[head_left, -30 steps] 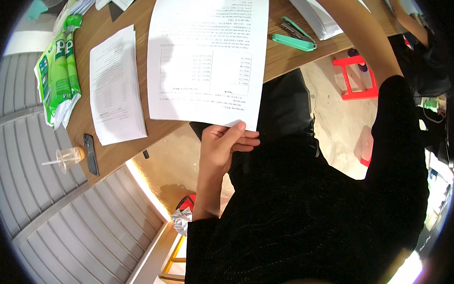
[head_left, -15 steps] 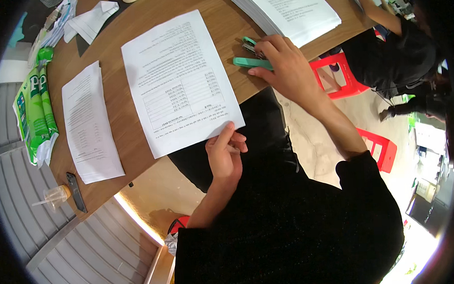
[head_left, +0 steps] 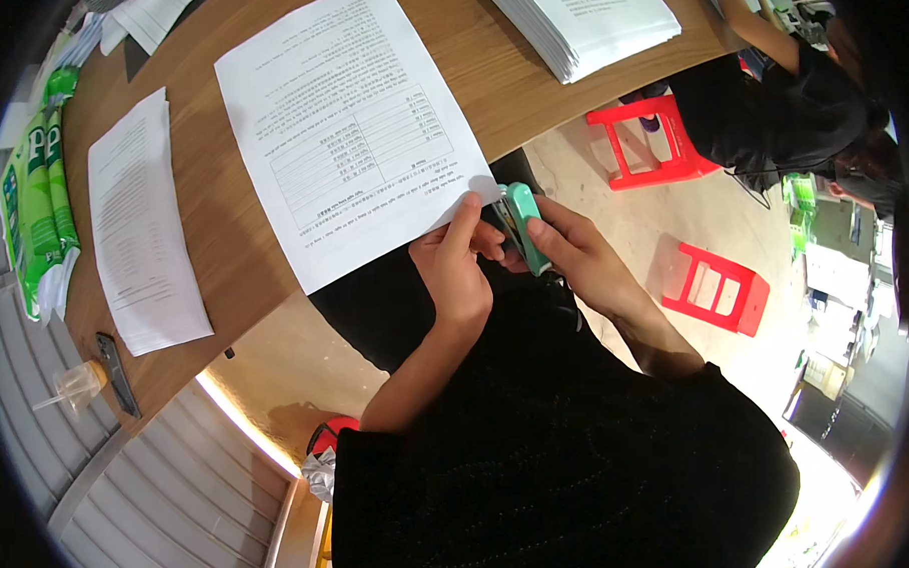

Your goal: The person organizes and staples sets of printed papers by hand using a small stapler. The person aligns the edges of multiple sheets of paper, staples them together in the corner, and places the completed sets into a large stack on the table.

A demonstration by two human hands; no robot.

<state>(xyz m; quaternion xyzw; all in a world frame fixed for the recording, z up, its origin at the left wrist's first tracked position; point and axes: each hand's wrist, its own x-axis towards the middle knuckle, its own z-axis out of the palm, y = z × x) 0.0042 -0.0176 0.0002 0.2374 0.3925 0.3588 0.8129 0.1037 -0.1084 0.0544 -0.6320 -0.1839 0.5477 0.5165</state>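
Note:
My left hand (head_left: pixel 456 264) pinches the near edge of a printed paper sheet (head_left: pixel 329 138) between thumb and fingers. The sheet lies mostly on the table and juts over its near edge. My right hand (head_left: pixel 584 254) is wrapped round a mint-green stapler (head_left: pixel 525 226). The stapler's front end is at the sheet's near right corner, close beside my left fingertips. Whether its jaws have pressed together on the paper cannot be made out.
A tall stack of printed sheets (head_left: pixel 605 18) stands at the far right of the wooden table (head_left: pixel 197 233). Left lie another paper pile (head_left: pixel 147 225), green packages (head_left: pixel 41 198), a phone (head_left: pixel 117 374) and a plastic cup (head_left: pixel 81 385). Red stools (head_left: pixel 715 290) and another person (head_left: pixel 804 112) are at the right.
My right hand has picked the stapler up off the table and brought it down and left to the sheet's corner. My left hand still holds the sheet's near edge.

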